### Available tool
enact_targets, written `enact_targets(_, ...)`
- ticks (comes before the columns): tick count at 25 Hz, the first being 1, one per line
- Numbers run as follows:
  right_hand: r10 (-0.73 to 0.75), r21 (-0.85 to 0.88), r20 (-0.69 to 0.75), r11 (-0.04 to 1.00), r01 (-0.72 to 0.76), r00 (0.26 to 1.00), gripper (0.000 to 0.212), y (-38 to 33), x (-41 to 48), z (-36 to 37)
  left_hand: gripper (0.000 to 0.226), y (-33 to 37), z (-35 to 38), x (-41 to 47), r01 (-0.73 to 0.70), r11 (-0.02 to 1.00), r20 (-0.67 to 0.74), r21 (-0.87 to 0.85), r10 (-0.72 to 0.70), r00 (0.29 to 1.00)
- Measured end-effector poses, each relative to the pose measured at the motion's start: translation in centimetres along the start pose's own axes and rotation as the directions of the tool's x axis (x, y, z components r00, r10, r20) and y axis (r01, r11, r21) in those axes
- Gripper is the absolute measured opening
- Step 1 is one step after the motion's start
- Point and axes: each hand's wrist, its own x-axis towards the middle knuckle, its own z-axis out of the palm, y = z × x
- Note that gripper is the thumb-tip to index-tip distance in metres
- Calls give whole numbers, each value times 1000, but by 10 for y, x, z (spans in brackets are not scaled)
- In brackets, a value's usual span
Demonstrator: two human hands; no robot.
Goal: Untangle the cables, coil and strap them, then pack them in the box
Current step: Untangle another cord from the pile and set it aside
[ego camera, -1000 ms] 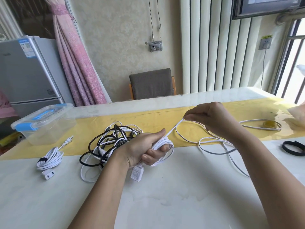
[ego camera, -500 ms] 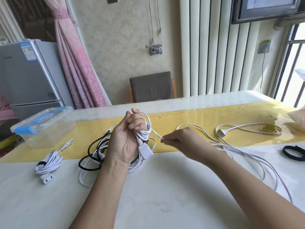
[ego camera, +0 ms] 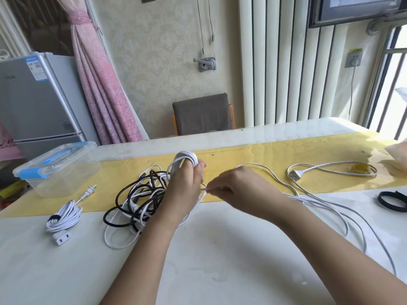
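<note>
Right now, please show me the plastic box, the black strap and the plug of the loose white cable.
plastic box (ego camera: pixel 72 179), head view, on its clear front wall.
black strap (ego camera: pixel 399 195), head view, on its thick upper part.
plug (ego camera: pixel 294 174), head view, on its white body.

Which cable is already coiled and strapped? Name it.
The white cord at far left, in front of the clear box, bound with a black strap; the others are loose.

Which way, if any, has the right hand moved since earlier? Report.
Yes. The right hand moved left and nearer, from mid yellow runner to its near edge.
</note>
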Motion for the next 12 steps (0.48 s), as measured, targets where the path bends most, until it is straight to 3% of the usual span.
enact_targets(2, 51, 57, -206, 998, -40, 977, 32, 3, -1, -14, 26, 8, 1, -4, 26, 1000, 135, -9, -25, 990)
enact_targets(4, 195, 188, -340, 973, -137, 920, 36, 4, -2, -27, 27, 18, 1, -6, 199, 963, 334, -181, -130, 934)
enact_targets(7, 375, 255, -340, 919, -300, 862, 33, 13, -2, -34, 35, 31, -3, -10, 450, 829, 587, -333, -192, 787)
enact_targets(12, 455, 244, -351, 888, -389, 818, 28, 25, -5, -35, 47, 40, -15, -13, 664, 633, 828, -399, -63, 557)
